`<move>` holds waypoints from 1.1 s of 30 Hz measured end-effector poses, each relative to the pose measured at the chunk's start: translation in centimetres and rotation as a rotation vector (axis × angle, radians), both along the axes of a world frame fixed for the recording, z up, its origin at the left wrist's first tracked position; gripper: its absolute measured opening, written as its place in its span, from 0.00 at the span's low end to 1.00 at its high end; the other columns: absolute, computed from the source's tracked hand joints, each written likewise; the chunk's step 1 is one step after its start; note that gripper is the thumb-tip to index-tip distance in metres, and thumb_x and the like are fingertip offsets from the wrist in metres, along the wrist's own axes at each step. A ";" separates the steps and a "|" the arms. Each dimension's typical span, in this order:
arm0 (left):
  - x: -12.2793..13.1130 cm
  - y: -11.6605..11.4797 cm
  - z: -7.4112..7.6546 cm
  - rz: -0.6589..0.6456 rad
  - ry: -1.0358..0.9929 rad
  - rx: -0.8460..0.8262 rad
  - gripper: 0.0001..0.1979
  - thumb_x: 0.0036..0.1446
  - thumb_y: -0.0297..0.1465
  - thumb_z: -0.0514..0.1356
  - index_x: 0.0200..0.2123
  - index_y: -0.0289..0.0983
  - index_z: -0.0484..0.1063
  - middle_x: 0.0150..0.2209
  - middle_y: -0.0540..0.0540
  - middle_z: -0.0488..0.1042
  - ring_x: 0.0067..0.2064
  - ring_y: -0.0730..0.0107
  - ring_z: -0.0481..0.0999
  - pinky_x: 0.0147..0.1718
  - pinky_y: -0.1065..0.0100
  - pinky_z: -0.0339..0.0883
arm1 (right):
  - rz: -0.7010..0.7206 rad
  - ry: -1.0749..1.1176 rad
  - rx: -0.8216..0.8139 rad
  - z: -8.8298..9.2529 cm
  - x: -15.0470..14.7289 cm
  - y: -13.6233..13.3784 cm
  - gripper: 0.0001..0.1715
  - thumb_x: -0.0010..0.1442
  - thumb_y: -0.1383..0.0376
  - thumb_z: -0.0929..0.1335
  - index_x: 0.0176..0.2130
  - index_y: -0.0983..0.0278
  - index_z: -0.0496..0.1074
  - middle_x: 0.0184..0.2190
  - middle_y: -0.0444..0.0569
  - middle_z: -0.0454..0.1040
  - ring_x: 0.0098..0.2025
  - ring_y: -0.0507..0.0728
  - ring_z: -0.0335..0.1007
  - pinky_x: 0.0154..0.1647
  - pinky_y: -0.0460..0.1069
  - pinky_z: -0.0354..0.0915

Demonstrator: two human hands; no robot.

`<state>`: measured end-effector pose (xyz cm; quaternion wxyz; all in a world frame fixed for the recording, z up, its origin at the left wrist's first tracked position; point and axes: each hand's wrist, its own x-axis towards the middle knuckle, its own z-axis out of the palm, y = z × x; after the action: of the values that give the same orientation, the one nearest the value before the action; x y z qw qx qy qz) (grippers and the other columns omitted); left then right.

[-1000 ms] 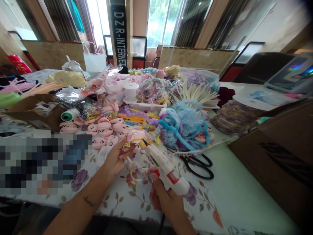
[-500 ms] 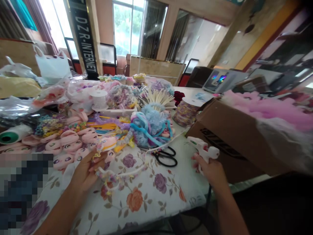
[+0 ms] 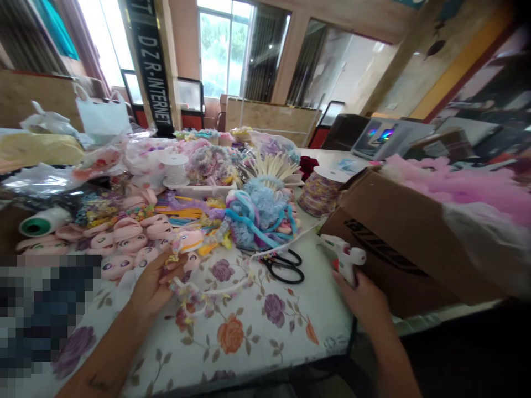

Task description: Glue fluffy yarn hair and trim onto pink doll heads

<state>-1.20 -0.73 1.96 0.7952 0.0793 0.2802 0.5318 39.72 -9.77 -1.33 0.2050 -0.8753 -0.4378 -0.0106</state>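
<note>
My left hand [image 3: 155, 284] is closed around a small peach doll head [image 3: 188, 241] with an orange-yellow band and small yellow trim. A pale, flowery trim ribbon [image 3: 219, 293] hangs below these fingers and curves across the cloth towards the scissors. My right hand [image 3: 367, 296] is at the handle of a white hot glue gun [image 3: 343, 254], its thumb and fingers apart around the handle's lower end. The gun is beside the cardboard box, nozzle pointing left. Black-handled scissors [image 3: 286, 268] lie between the hands, their blades partly under the trim.
More doll heads [image 3: 128, 240] are piled at left near a thread cone [image 3: 41, 224]. Blue fluffy trim [image 3: 261, 207] and a multicoloured yarn spool [image 3: 321, 190] stand behind. A cardboard box [image 3: 385, 237] with pink tulle [image 3: 464, 179] borders the right side. The cloth [image 3: 199, 354] is floral.
My right hand has loosened from the glue gun's handle and sits slightly lower, with the gun lower too. My left hand keeps hold of the doll head. The view has shifted slightly.
</note>
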 end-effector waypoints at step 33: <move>1.0 0.3 -0.5 0.348 0.302 0.438 0.19 0.47 0.24 0.67 0.42 0.41 0.66 0.34 0.53 0.74 0.34 0.77 0.75 0.41 0.69 0.72 | 0.899 1.161 0.246 4.3 -26.0 7.8 0.16 0.54 0.54 0.70 0.31 0.63 0.68 0.18 0.36 0.60 0.18 0.48 0.54 0.18 0.44 0.52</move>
<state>-0.17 -0.45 1.45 0.6056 0.2777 0.2833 0.6898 13.75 -1.93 3.02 0.4842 -0.4475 -0.5706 0.4896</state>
